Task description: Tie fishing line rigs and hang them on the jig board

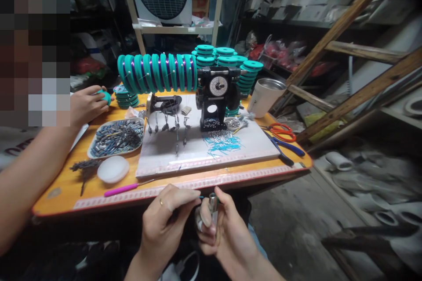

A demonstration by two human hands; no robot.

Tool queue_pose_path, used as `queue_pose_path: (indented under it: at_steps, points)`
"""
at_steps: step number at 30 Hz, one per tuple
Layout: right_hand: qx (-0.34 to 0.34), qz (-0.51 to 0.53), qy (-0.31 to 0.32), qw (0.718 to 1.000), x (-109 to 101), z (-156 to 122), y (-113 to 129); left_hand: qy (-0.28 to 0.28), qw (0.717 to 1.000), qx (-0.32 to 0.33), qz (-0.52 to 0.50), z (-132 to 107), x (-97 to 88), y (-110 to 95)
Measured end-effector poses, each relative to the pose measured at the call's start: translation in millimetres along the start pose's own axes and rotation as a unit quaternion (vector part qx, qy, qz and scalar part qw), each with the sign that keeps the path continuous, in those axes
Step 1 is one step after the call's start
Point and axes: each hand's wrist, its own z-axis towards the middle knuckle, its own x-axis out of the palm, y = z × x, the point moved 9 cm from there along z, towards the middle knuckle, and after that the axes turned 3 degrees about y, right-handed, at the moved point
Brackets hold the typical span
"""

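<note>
In front of the table edge, my left hand pinches a short thin blue piece, its tip poking out toward the right. Close beside it, my right hand is wrapped round a lighter with a metal top, thumb raised near that top. No flame shows. Beyond my hands, a white board carries a pile of blue snippets and small silvery beads. A black winding device with a dial stands on it, bearing a row of teal spools. Dark weights hang on lines below the spools.
At left, another person's hand rests on a teal spool. The wooden table also holds a tray of sinkers, a white lid, a pink-handled tool, pliers, orange scissors and a tumbler. A wooden ladder leans right.
</note>
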Motion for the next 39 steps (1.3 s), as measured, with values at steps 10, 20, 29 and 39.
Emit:
queue_pose_path:
  at_steps: [10,20,29,39]
  points:
    - [0.028,0.002,0.002,1.0,-1,-3,-7,0.04,0.996,0.063,0.044,3,5.9,-16]
    - [0.028,0.001,0.008,1.0,-2,-5,-12,0.041,0.996,0.064,0.053,3,5.8,-19]
    - [-0.399,-0.651,-0.373,0.528,-27,-81,193,-0.036,0.996,-0.077,-0.035,-9,0.1,15]
    - [-0.494,-0.725,-0.292,0.381,14,-60,195,-0.114,0.942,-0.271,-0.159,-14,-3.8,39]
